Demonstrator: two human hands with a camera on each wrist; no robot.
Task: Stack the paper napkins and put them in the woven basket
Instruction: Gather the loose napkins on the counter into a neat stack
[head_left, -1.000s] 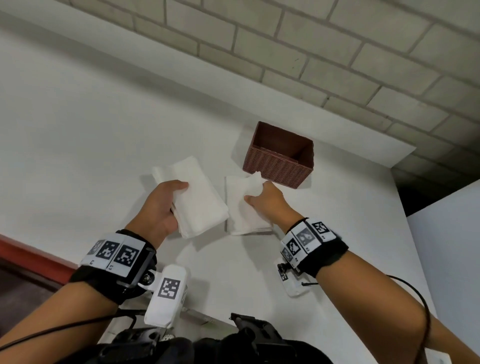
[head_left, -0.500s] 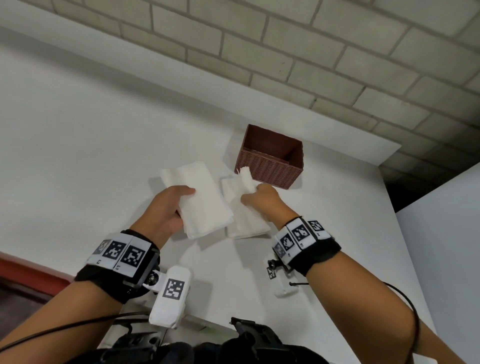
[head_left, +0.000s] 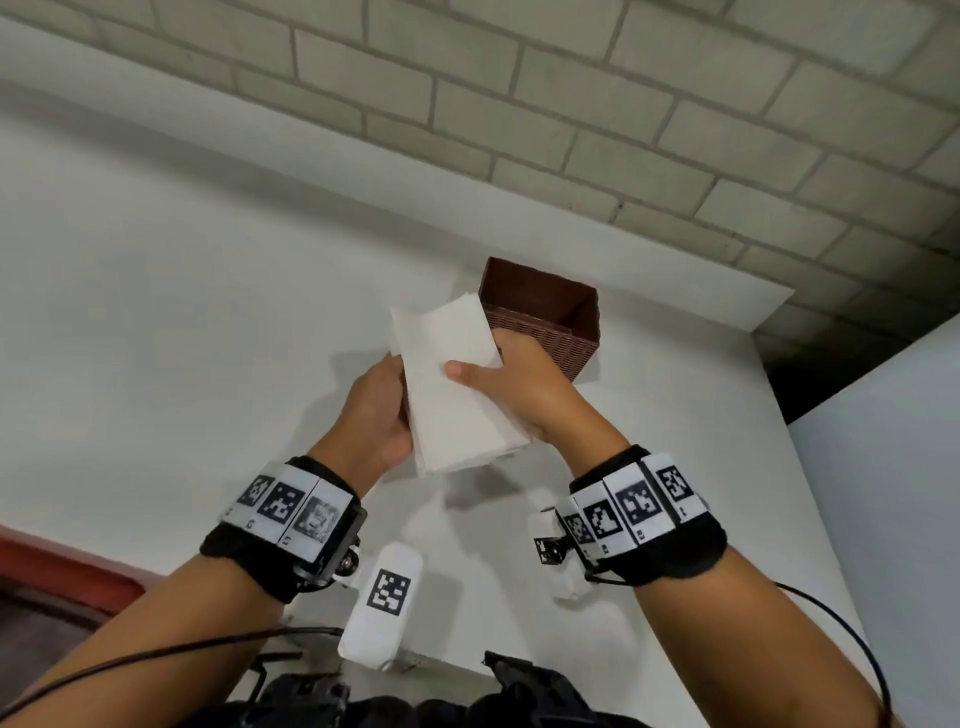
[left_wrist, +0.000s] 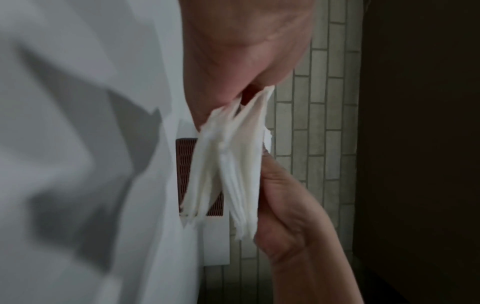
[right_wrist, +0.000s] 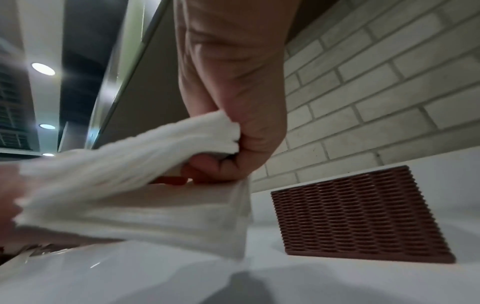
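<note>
Both piles of white paper napkins are held together as one stack above the white table, just in front of the brown woven basket. My left hand grips the stack's left edge. My right hand grips its right edge, thumb on top. In the left wrist view the napkins fan out in two loose bundles before the basket. The right wrist view shows my fingers pinching the upper bundle of napkins, with the basket standing open-topped to the right.
A white table runs up to a pale brick wall behind the basket. A white panel stands at the right, with a dark gap beyond the table's far right corner. A red strip edges the table at the near left.
Both hands lifted their separate napkin piles off the table and brought them together into one stack held in the air in front of the basket.
</note>
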